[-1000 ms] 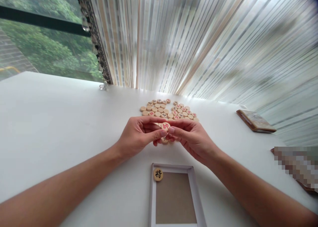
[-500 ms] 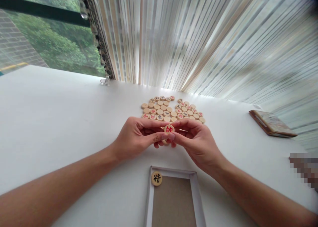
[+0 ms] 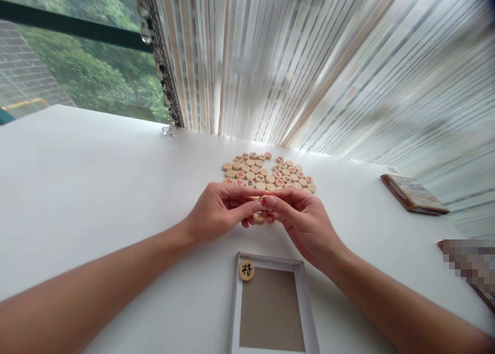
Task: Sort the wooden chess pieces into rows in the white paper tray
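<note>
Between the thumbs and fingers of both hands is a round wooden Chinese chess piece (image 3: 264, 203) with a red character, partly covered by my right thumb. My left hand (image 3: 221, 208) pinches it from the left, and my right hand (image 3: 299, 214) from the right. Just below it, another chess piece (image 3: 259, 216) with a black mark shows among my fingers; whether it is held or lies on the table I cannot tell. Nearer to me, a shallow open box (image 3: 308, 297) has a chess piece (image 3: 246, 270) with a black character in its far left corner.
Beyond my hands, many chess pieces (image 3: 254, 170) lie in a loose cluster on the white table (image 3: 96, 189), some face up in red or black, others blank side up. At right lies a brown-edged boxlike object (image 3: 415, 194). A string curtain (image 3: 263, 60) hangs along the far edge.
My right thumb has slid over the face of the red piece, hiding part of its character. Both hands stay together; the view has shifted slightly.
</note>
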Demonstrator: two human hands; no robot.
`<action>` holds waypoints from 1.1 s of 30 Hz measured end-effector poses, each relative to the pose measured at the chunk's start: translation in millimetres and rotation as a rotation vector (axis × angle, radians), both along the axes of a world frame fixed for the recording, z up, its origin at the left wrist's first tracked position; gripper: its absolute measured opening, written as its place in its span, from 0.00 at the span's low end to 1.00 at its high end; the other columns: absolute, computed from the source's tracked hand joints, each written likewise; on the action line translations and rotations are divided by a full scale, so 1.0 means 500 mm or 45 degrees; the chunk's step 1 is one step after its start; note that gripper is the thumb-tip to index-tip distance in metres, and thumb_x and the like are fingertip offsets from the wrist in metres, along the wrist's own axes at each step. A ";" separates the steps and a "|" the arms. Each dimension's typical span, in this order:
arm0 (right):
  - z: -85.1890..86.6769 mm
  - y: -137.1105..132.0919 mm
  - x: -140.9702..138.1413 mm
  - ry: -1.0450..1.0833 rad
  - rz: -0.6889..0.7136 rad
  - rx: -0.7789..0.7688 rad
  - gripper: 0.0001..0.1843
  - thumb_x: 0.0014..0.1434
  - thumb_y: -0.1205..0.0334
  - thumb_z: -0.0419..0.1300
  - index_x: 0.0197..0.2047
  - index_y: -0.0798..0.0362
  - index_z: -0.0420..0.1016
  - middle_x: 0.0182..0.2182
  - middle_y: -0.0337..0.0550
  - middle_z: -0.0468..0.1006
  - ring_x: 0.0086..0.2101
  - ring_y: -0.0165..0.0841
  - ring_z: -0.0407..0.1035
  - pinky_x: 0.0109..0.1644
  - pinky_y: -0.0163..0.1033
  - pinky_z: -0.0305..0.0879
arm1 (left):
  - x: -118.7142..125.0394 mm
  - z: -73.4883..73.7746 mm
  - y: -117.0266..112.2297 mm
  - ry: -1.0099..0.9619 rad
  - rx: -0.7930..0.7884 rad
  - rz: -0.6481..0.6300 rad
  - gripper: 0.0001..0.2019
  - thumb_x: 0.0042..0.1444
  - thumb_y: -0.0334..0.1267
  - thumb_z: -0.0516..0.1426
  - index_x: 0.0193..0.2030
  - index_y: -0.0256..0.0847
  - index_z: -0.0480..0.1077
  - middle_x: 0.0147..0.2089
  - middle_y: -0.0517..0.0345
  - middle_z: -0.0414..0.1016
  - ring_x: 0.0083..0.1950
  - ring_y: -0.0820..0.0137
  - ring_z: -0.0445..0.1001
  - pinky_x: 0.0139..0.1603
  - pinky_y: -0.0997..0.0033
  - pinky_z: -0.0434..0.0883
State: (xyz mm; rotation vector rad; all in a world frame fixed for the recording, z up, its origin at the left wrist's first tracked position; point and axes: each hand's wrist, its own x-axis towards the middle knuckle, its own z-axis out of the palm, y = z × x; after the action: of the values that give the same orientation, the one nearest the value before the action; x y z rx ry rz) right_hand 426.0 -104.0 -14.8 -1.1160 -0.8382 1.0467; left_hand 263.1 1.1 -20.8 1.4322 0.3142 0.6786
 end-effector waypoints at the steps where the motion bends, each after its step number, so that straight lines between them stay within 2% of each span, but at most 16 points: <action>1: 0.001 0.000 0.000 0.003 -0.001 -0.012 0.12 0.54 0.55 0.79 0.38 0.52 0.88 0.29 0.43 0.86 0.29 0.32 0.78 0.37 0.39 0.76 | 0.000 0.001 0.003 0.000 -0.012 0.001 0.15 0.58 0.37 0.70 0.51 0.34 0.85 0.31 0.50 0.86 0.27 0.72 0.81 0.28 0.77 0.80; 6: 0.002 -0.001 -0.002 0.015 -0.030 -0.050 0.18 0.45 0.58 0.83 0.39 0.50 0.89 0.33 0.43 0.88 0.32 0.33 0.78 0.38 0.40 0.77 | 0.000 0.001 0.007 0.004 -0.065 0.005 0.18 0.57 0.42 0.72 0.50 0.32 0.85 0.29 0.50 0.85 0.26 0.69 0.81 0.26 0.74 0.81; 10: -0.003 -0.001 -0.003 -0.036 -0.042 -0.027 0.21 0.39 0.61 0.85 0.36 0.51 0.86 0.29 0.39 0.85 0.29 0.31 0.77 0.33 0.35 0.74 | -0.001 -0.001 0.003 0.024 -0.020 -0.038 0.16 0.59 0.39 0.70 0.51 0.32 0.85 0.31 0.49 0.86 0.28 0.68 0.83 0.27 0.75 0.81; 14: -0.004 -0.003 -0.003 -0.099 -0.047 -0.028 0.20 0.41 0.59 0.85 0.34 0.52 0.83 0.26 0.39 0.83 0.27 0.31 0.76 0.27 0.32 0.70 | -0.003 0.000 -0.003 0.043 0.044 -0.042 0.13 0.61 0.33 0.67 0.52 0.32 0.84 0.32 0.48 0.86 0.28 0.69 0.83 0.27 0.78 0.81; 20: 0.001 -0.005 -0.006 -0.111 -0.045 -0.007 0.19 0.43 0.56 0.84 0.31 0.52 0.80 0.25 0.40 0.84 0.26 0.33 0.77 0.27 0.35 0.73 | -0.009 0.005 -0.009 0.037 0.123 -0.063 0.16 0.58 0.29 0.67 0.53 0.31 0.83 0.31 0.49 0.86 0.29 0.69 0.83 0.28 0.77 0.81; 27: 0.005 -0.007 -0.007 -0.107 -0.053 0.003 0.16 0.46 0.56 0.83 0.31 0.52 0.83 0.24 0.41 0.85 0.25 0.34 0.79 0.30 0.39 0.79 | -0.008 0.005 -0.007 0.008 0.081 -0.087 0.17 0.56 0.28 0.69 0.53 0.33 0.83 0.35 0.48 0.88 0.32 0.68 0.85 0.30 0.78 0.81; 33: 0.001 -0.008 -0.005 -0.086 -0.018 0.024 0.12 0.50 0.57 0.81 0.34 0.52 0.87 0.28 0.43 0.87 0.27 0.33 0.81 0.33 0.37 0.81 | -0.006 0.001 -0.003 0.004 0.012 -0.062 0.16 0.57 0.32 0.71 0.53 0.37 0.84 0.33 0.51 0.88 0.28 0.72 0.83 0.30 0.80 0.81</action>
State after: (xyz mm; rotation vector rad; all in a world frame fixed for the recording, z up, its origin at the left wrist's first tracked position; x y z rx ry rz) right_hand 423.3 -108.1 -14.5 -1.1452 -0.8906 0.9925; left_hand 259.9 -0.3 -20.3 1.4457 0.2784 0.6391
